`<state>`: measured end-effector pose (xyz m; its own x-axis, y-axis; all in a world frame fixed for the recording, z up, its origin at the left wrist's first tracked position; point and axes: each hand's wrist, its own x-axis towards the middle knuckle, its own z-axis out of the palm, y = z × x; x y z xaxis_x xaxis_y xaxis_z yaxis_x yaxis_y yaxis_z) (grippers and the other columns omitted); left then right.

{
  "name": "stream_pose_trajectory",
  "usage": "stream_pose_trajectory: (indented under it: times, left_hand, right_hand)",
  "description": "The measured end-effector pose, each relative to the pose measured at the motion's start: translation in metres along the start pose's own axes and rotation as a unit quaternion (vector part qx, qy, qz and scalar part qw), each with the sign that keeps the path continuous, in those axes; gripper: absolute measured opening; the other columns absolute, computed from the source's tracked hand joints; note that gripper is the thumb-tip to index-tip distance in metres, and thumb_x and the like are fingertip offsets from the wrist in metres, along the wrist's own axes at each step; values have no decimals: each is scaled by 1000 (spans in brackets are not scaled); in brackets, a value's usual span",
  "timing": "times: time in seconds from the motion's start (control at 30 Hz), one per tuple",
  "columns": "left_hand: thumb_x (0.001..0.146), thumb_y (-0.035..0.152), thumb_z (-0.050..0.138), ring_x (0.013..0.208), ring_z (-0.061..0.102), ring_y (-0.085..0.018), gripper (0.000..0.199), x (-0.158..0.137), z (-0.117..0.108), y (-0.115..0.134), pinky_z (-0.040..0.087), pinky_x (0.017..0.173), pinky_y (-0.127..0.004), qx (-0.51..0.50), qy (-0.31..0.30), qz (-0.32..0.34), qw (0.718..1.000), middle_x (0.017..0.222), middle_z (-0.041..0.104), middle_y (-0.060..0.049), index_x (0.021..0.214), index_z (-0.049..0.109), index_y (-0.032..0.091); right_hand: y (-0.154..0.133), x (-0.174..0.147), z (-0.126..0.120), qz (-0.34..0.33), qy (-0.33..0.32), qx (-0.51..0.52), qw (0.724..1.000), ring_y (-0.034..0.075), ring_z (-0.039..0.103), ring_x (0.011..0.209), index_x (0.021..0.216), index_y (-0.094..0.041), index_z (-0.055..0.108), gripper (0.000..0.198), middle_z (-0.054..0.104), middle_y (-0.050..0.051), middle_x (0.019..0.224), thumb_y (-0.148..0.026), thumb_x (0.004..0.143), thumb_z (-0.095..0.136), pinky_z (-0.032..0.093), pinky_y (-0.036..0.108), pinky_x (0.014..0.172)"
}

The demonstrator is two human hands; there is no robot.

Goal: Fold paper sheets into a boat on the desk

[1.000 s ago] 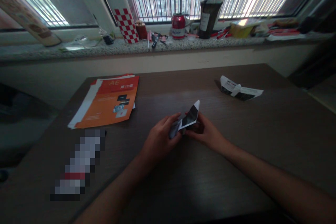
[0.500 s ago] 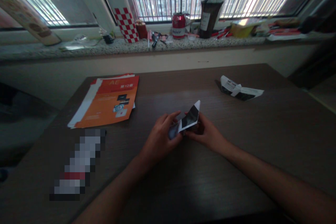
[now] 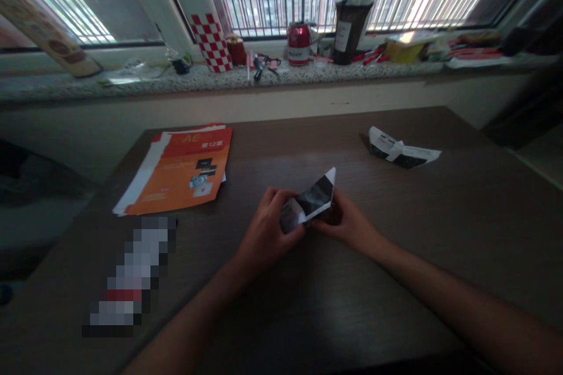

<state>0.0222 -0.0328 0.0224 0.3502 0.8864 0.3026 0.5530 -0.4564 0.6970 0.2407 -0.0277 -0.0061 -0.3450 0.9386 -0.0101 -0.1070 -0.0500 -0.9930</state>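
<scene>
Between my two hands is a piece of folded paper (image 3: 315, 196), dark grey and white, with a pointed tip rising at the upper right. My left hand (image 3: 273, 224) is closed on its left end, the thumb along the near edge. My right hand (image 3: 345, 218) grips it from the right, with its fingers partly hidden behind the paper. Farther off to the right, a folded paper boat (image 3: 402, 149) in black and white lies on the table, touched by neither hand.
An orange booklet (image 3: 182, 173) lies over white sheets at the table's left. Nearer is a pixelated oblong item (image 3: 138, 269). On the windowsill (image 3: 145, 85) stand a checkered bottle vase (image 3: 210, 41), a red can (image 3: 298, 44), a dark drink cup (image 3: 349, 29) and a yellow container (image 3: 402, 50).
My left fingers have drawn back slightly to the left from the middle of the folded paper, so more of its dark face shows. My right hand has barely moved.
</scene>
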Motion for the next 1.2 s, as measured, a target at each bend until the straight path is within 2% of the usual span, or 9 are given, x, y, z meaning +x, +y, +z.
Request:
stream_pose_trajectory:
  times: [0.07,0.17,0.27,0.37,0.6,0.87,1.07,1.2]
  left_hand:
    - [84,13,74,109,65,-26,51,0,0,-1,55,95,-42,-27,-3,-19,999,120,64,-7,129,53,24]
    - [86,14,72,103,68,-23,62,-1,0,-1,56,92,-39,-81,-29,-45,995,119,68,-6,141,46,26]
    - [88,15,71,105,69,-23,68,-1,-1,0,56,92,-37,-119,-54,-33,991,124,68,-7,148,43,27]
    - [88,16,72,113,67,-23,63,-1,-1,0,55,96,-36,-139,-63,-20,988,130,67,-8,145,46,27]
    - [89,20,74,110,68,-22,56,-1,-4,-1,54,92,-33,-160,-75,-34,984,124,69,-5,139,50,27]
    - [89,18,71,111,65,-22,55,-1,-7,2,51,93,-32,-189,-49,-47,980,126,67,-6,139,50,25]
    - [89,20,73,108,66,-21,54,-1,-8,4,52,93,-33,-174,-76,-47,981,121,68,-5,139,51,25]
    - [89,21,76,116,65,-22,61,-2,-11,5,52,97,-34,-190,-97,-33,976,130,67,-6,143,48,27]
  right_hand:
    - [-1,-1,1,7,-3,4,1000,29,75,109,118,-27,60,50,76,8,118,-30,77,88,60,52,101]
    - [-1,-1,2,14,-7,10,1000,30,75,112,120,-27,60,52,75,9,121,-32,76,89,58,55,103]
    - [2,-2,1,16,-17,14,1000,30,73,114,124,-28,59,57,74,10,124,-32,76,90,57,56,105]
    - [5,-2,0,15,-15,7,1000,30,74,112,123,-28,60,55,75,9,122,-33,77,89,58,56,103]
    - [0,-2,0,9,-19,12,1000,30,74,111,124,-28,59,59,74,9,122,-31,74,90,59,53,102]
    - [-5,-2,0,-21,-31,-11,999,29,73,110,127,-25,58,57,73,11,123,-32,78,86,60,50,97]
    - [-1,-3,-3,-4,-39,10,999,28,73,111,129,-27,55,64,73,9,123,-35,76,90,59,51,100]
    - [0,-6,-4,-3,-56,2,998,29,72,114,130,-27,54,66,72,10,126,-39,76,90,57,51,102]
